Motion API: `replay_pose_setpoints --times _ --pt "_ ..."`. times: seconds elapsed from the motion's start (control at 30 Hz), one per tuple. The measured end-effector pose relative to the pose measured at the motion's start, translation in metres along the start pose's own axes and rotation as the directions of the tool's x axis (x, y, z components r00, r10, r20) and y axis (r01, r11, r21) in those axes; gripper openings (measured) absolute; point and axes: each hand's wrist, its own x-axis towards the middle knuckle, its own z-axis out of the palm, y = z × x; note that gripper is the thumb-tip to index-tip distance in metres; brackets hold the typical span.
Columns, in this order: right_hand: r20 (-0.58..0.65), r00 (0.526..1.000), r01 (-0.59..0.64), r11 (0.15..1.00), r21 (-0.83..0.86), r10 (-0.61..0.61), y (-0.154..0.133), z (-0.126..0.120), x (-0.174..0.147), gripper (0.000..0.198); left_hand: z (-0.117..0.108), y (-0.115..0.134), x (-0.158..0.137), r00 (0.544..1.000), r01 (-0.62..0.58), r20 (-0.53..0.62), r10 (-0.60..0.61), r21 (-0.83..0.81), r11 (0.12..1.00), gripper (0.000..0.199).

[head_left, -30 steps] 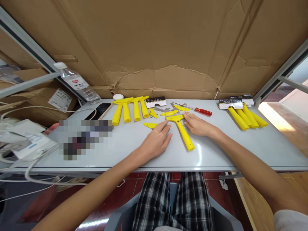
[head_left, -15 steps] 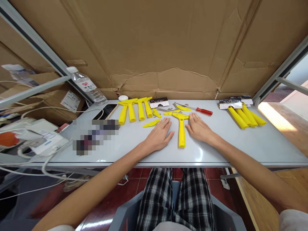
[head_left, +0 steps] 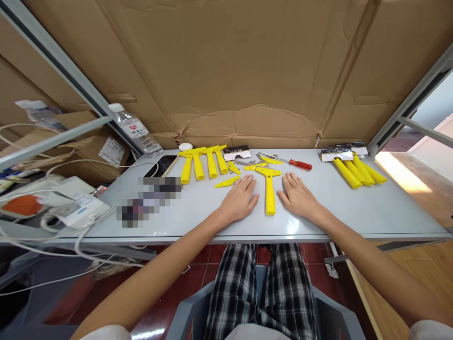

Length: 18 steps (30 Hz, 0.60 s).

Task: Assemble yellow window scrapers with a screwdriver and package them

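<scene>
My left hand (head_left: 239,199) lies flat on the table, palm down, with nothing in it. Its fingertips are close to a loose yellow plate (head_left: 226,182). My right hand (head_left: 300,197) also rests flat and empty, fingers stretched forward. Between the two hands, apart from both, a yellow T-shaped scraper handle (head_left: 270,196) lies with its head away from me. Just beyond it are more yellow plates (head_left: 272,160), some grey metal blades (head_left: 244,163) partly covered, and a screwdriver (head_left: 300,165) with a red handle.
Several yellow scraper handles (head_left: 200,166) stand in a row at back left, beside a black-and-white card (head_left: 237,152). More handles (head_left: 359,174) with cards lie at the right. A phone (head_left: 164,166), a water bottle (head_left: 138,132) and white cables (head_left: 85,236) occupy the left. Cardboard (head_left: 240,71) walls the back.
My right hand has drawn slightly away from the scraper handle, to the right. The left hand stays flat in nearly the same place. The camera view has shifted a little.
</scene>
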Motion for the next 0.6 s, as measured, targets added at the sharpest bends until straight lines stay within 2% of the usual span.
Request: replay_pose_setpoints --times 0.23,0.43,0.6 --pt "0.007 1.0 0.016 1.0 0.0 -0.016 0.0 -0.002 -0.001 0.081 0.002 -0.001 0.0 1.0 -0.003 -0.023 0.003 -0.003 1.0 0.066" --pt "-0.037 0.999 0.036 0.999 0.023 -0.035 0.004 0.005 0.001 0.081 0.002 0.0 -0.001 1.0 -0.009 -0.03 0.009 -0.016 1.0 0.066" --pt "-0.054 0.997 0.052 0.998 0.038 -0.05 0.007 0.007 0.002 0.081 -0.021 0.005 0.005 0.998 -0.01 -0.063 0.011 0.01 1.0 0.056"
